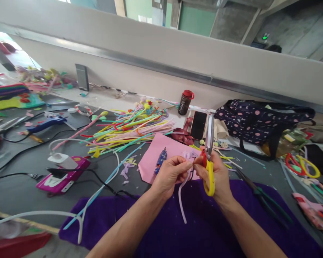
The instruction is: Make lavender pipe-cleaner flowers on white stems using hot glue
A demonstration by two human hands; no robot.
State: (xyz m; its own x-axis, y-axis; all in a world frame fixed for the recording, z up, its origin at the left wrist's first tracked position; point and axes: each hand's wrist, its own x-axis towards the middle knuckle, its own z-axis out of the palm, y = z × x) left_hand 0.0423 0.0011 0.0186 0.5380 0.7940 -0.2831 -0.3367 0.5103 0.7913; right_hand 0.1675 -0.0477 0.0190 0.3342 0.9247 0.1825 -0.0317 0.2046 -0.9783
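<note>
Although some lilac bits (126,171) lie cut left of centre, the stem (181,201) at lower centre hangs long, seemingly unfinished, pinched in my left hand (170,175) while my right hand (220,176) grips the scissors (210,179), blades pointing upward.

Dark cylindrical red-capped bottle (185,104) upright near black-screened rectangular phone (198,125); navy pink-dotted fabric bag (249,123) at view's right; magenta plastic power strip (67,177) at left, white block charger (64,161) on it
</note>
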